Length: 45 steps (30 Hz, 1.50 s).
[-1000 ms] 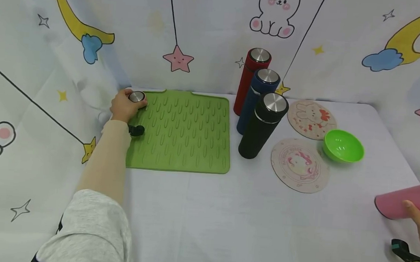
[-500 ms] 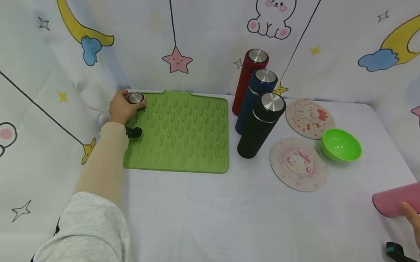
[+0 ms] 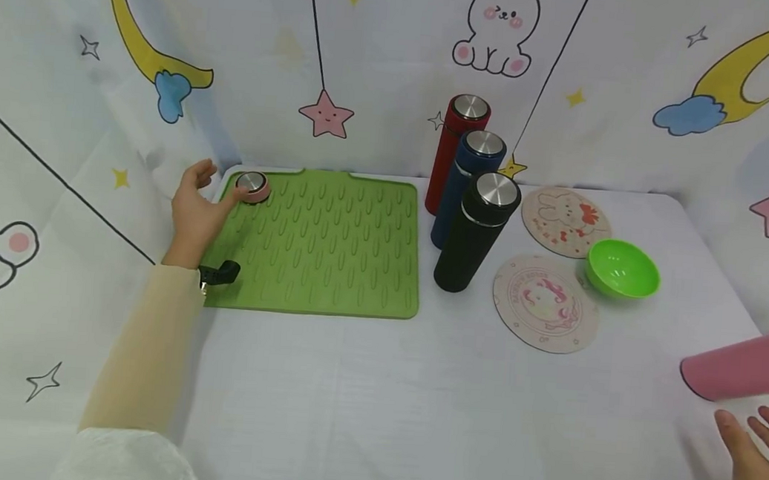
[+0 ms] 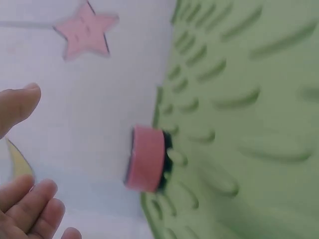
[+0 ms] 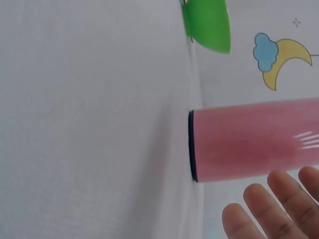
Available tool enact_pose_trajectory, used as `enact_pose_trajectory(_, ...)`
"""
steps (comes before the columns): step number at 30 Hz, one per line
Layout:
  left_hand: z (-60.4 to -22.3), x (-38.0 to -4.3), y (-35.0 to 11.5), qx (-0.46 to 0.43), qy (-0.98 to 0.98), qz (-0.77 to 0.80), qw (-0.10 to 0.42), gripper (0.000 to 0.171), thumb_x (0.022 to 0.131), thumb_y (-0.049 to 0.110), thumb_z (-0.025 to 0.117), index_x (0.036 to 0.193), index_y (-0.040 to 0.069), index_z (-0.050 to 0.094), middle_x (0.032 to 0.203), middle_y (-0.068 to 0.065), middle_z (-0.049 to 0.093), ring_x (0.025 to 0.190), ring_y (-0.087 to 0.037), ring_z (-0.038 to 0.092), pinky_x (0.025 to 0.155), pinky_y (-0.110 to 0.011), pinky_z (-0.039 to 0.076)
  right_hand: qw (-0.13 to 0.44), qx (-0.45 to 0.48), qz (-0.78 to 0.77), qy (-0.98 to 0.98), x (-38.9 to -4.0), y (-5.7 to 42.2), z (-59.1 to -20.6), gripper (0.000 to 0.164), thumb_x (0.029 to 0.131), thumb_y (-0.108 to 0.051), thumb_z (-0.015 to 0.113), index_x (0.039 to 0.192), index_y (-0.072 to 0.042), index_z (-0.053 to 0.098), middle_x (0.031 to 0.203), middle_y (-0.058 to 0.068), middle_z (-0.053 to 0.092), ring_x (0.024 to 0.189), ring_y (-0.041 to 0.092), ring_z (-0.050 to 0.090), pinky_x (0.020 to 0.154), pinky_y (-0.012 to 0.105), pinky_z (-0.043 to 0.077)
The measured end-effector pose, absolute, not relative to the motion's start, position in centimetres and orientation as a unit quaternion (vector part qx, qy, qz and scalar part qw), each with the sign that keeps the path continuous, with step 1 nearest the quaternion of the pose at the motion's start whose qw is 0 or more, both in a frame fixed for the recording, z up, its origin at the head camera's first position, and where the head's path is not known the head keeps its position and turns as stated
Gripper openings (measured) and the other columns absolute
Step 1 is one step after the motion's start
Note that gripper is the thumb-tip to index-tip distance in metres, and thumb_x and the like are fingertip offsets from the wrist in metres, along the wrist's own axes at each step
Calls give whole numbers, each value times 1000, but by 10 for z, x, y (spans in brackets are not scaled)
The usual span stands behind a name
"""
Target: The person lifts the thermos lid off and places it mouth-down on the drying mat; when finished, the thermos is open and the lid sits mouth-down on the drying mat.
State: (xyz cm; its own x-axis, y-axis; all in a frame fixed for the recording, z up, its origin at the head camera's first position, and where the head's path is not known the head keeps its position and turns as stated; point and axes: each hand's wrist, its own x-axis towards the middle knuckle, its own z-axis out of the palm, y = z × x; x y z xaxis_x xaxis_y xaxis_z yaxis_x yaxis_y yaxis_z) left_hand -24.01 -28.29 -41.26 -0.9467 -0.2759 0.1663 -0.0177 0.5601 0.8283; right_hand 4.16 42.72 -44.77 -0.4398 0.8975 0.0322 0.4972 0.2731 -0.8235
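The left hand [image 3: 202, 212] holds nothing: its thumb and fingers are spread apart, and the left wrist view shows a gap between them and the pink cap [image 4: 148, 158], so it stands without support. The right hand [image 3: 760, 460] is also free, its fingers extended just beside the pink bottle [image 3: 747, 362] but not curled round it. This bottle appears upright, resting on its dark-edged base, which is probably why it needs no holding; its top is outside the view, so I cannot tell whether it is closed. The cap sits at the far corner of the green mat [image 3: 329, 266], just beyond the left thumb, with metal face up and dark rim down; I suppose the raised ridges could keep this rim partly lifted. Between the two hands, farther away, the red bottle [image 3: 446, 162], blue bottle [image 3: 453, 193] and black bottle [image 3: 473, 242] stand in a slanting row, perhaps so that each lid is easy to reach. Beyond the right hand, toward the left, two round coasters [image 3: 547, 305] lie flat on the desk [image 3: 346, 401], with the green bowl [image 3: 623, 270] upright beside them.
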Motion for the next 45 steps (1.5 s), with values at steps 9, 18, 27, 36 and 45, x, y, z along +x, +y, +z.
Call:
enact_pose_trajectory(9, -404, -192, -247, 23, -870, -467, 158, 77, 93, 33, 79, 158, 15, 42, 159, -4, 51, 147, -25, 45, 112, -50, 42, 255, -323, 392, -823, 26, 390, -432, 55, 90, -13, 81, 140, -27, 64, 113, -30, 64, 96, -19, 57, 90, -4, 44)
enact_pose_trajectory(18, -423, -154, -209, -63, -870, -460, 163, 78, 88, 20, 85, 155, 12, 46, 157, -8, 54, 144, -32, 49, 109, -52, 44, 245, -73, 378, -890, -41, 339, -414, 82, 72, 3, 92, 145, -18, 62, 136, -8, 70, 114, -21, 56, 92, -3, 45)
enact_pose_trajectory(27, -432, -123, -199, -78, -873, -456, 156, 73, 90, 17, 82, 154, 9, 48, 157, -13, 53, 145, -35, 48, 114, -55, 43, 185, 29, 381, -906, -96, 288, -406, 83, 79, -17, 92, 152, -21, 53, 145, 11, 64, 131, 9, 62, 105, 8, 47)
enact_pose_trajectory(36, -443, -99, -187, -99, -878, -454, 116, 71, 93, 15, 78, 156, 11, 46, 158, -12, 52, 147, -35, 48, 119, -56, 42, 58, 37, 420, -905, -143, 239, -406, 98, 86, -46, 85, 164, -19, 31, 164, 12, 45, 148, 38, 48, 120, 58, 42)
enact_pose_trajectory(45, -444, -90, -169, -126, -880, -455, 60, 82, 90, 20, 82, 160, 16, 39, 163, -7, 47, 154, -33, 40, 123, -61, 36, 79, 55, 469, -878, -168, 213, -415, 94, 83, -37, 89, 158, -13, 38, 156, 16, 53, 141, 40, 55, 116, 57, 47)
